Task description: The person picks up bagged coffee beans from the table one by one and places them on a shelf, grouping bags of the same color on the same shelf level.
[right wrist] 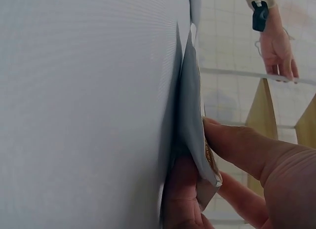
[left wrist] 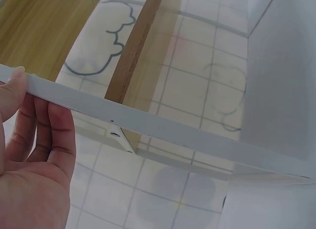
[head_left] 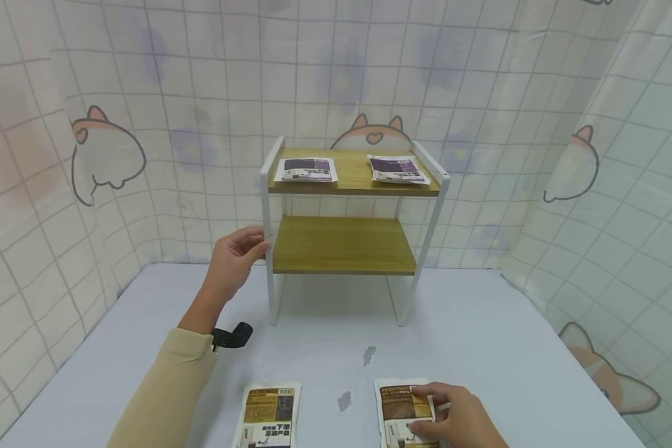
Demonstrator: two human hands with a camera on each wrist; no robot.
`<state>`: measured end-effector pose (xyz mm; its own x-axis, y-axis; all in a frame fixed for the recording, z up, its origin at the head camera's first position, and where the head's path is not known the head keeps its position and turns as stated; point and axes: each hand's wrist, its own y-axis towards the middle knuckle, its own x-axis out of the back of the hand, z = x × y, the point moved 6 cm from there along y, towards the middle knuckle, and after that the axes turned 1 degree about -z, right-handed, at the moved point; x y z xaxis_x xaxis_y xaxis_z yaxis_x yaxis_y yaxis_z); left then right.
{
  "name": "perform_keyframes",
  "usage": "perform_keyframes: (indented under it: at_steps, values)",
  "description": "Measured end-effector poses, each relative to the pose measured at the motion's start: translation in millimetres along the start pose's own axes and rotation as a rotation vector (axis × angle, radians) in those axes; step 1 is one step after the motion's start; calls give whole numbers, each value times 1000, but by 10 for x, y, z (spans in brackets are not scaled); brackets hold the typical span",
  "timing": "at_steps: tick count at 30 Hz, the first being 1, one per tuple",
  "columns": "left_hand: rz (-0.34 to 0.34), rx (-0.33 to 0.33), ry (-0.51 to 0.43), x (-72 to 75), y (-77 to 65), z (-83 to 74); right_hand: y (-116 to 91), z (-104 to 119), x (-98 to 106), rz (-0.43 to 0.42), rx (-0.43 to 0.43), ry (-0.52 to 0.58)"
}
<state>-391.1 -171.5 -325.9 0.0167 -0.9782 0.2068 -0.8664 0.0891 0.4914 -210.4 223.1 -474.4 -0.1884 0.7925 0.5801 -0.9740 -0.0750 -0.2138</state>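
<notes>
White-framed two-tier wooden shelf.
Left hand curls round its left post; right hand pinches brown-labelled pouch.

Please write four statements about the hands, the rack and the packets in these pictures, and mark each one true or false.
1. The left hand holds the rack. True.
2. The right hand touches the rack. False: it holds the right brown packet.
3. Purple packets lie on the top shelf. True.
4. The left brown packet is on the top shelf. False: it lies on the table.
</notes>
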Motion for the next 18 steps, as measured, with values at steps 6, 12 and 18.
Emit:
perform_keyframes:
  at_steps: [6, 12, 18]
  values:
    - [3, 6, 7, -5, -6, -9, 20, -29, -22, -5, -23, 28]
    - [5, 10, 3, -2, -1, 1, 47, -54, -32, 12, -19, 55]
    - [4, 6, -4, 1, 6, 2, 66, -40, -5, 9, 22, 63]
